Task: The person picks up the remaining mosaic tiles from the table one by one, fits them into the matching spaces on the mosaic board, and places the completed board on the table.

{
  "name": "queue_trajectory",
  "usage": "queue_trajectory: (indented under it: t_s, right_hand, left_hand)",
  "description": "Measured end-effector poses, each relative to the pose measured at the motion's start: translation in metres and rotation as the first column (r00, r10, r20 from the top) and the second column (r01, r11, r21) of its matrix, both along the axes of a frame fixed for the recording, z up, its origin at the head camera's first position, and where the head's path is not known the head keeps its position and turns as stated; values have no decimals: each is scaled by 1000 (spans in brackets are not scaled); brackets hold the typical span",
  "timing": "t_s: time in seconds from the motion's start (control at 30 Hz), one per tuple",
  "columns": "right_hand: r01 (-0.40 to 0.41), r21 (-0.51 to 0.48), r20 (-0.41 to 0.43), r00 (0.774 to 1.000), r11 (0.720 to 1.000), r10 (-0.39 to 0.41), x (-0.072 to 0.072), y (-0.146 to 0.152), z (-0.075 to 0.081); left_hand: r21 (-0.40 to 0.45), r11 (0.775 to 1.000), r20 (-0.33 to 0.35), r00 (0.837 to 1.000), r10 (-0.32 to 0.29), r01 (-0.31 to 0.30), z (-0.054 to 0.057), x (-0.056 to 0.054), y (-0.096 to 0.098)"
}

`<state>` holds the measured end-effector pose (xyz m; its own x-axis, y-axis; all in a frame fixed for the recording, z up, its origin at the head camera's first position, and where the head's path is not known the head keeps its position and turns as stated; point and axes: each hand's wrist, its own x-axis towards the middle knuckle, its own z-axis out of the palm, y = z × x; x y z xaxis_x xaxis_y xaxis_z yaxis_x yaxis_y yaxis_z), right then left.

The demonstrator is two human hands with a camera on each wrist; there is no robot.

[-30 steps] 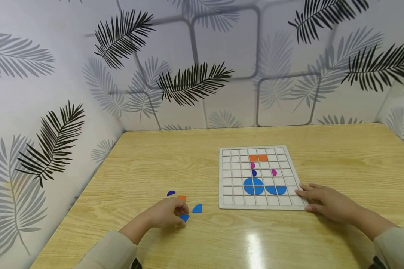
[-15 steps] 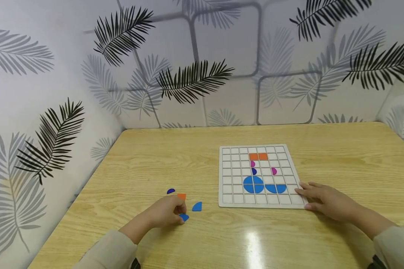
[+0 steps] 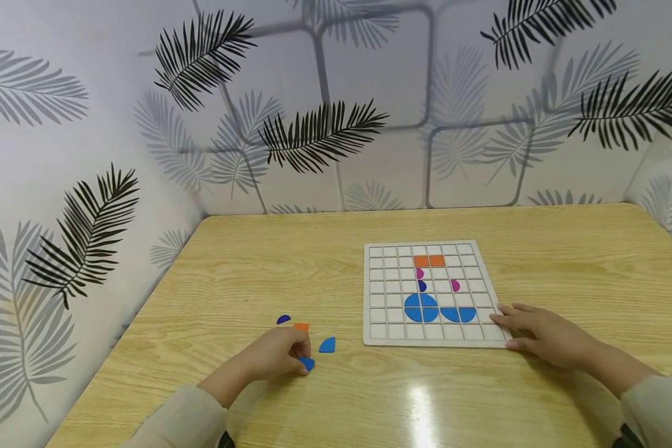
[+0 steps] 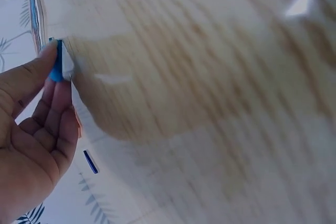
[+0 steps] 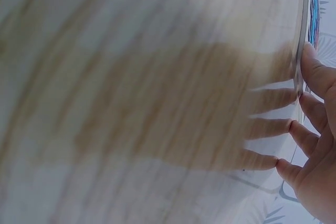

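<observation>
My left hand [image 3: 280,353] pinches a blue quarter-circle tile [image 3: 307,363] between thumb and fingers, low over the table. In the left wrist view the tile [image 4: 58,64] shows nearly edge-on at the fingertips. Just right of it lies another blue quarter-circle tile [image 3: 327,345]. An orange square tile [image 3: 301,326] is partly covered by the hand, and a dark blue half-circle tile [image 3: 283,319] lies beyond. My right hand [image 3: 551,336] rests at the near right corner of a white grid board [image 3: 375,334], its fingers extended and touching the edge.
On the board sit two orange squares [image 3: 429,261], two magenta half-circles [image 3: 455,285], a dark blue half-circle [image 3: 422,286], a full blue circle of quarter tiles [image 3: 413,300] and a blue half-disc [image 3: 458,314]. A patterned wall [image 3: 381,168] borders the wooden table [image 3: 291,261].
The blue tile in my left hand has turned slightly between the fingertips. Both hands otherwise stay where they were, and the board has not moved.
</observation>
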<state>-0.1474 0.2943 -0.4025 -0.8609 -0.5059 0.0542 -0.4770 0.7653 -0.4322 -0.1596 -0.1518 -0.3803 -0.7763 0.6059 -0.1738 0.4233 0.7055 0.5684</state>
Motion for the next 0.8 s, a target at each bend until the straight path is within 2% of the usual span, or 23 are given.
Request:
queue_trajectory:
  t_s: [0.37, 0.6, 0.8]
  right_hand:
    - [6, 1, 1, 1000, 1000, -6, 0, 1, -1]
    - [-2, -2, -11, 1000, 1000, 2, 0, 2, -3]
    - [0, 1, -5, 1000, 1000, 0, 0, 2, -3]
  left_hand:
    - [128, 992, 90, 996, 4, -16, -3, -6, 1]
    - [224, 974, 145, 989, -7, -26, 5, -11, 19]
    - [242, 970, 147, 989, -17, -19, 11, -17, 38]
